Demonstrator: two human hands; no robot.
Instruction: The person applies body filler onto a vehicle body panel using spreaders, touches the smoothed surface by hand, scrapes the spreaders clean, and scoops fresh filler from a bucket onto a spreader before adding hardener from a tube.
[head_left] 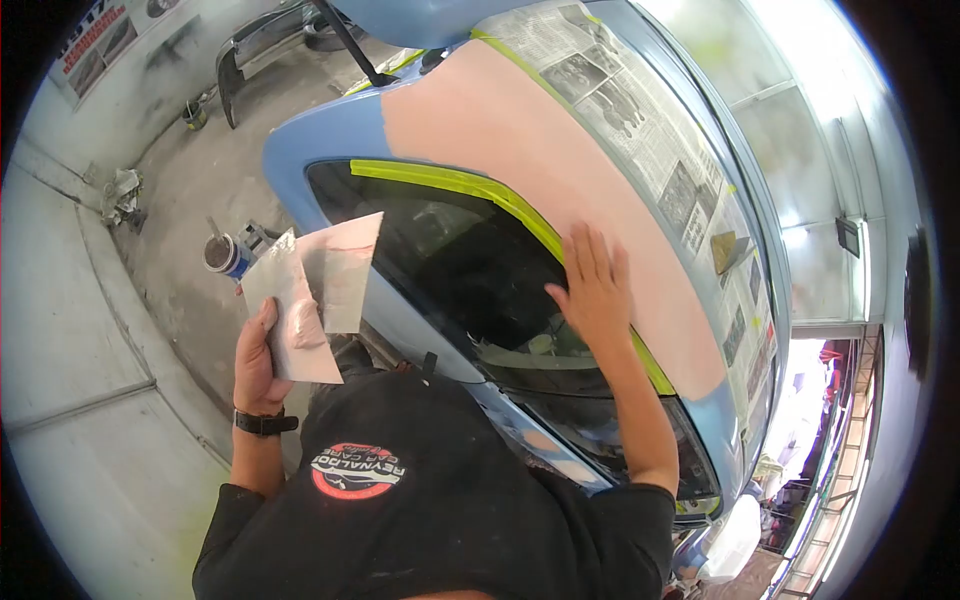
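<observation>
My left hand is closed on a pale flat putty board, held up at the left over the floor. Pinkish putty is smeared and heaped on it. A second thin, pale sheet with pink streaks overlaps behind the board; its lower grip is hidden. My right hand lies with stretched fingers on the car's pink-filled panel, near the window edge. Yellow-green masking tape borders the dark side window. The fingertips are slightly blurred.
Taped newspaper covers the panel's far side, with a small folded brown piece on it. A blue-and-white can stands beyond my left hand. A loose dark bumper and small bucket are farther off, along the wall.
</observation>
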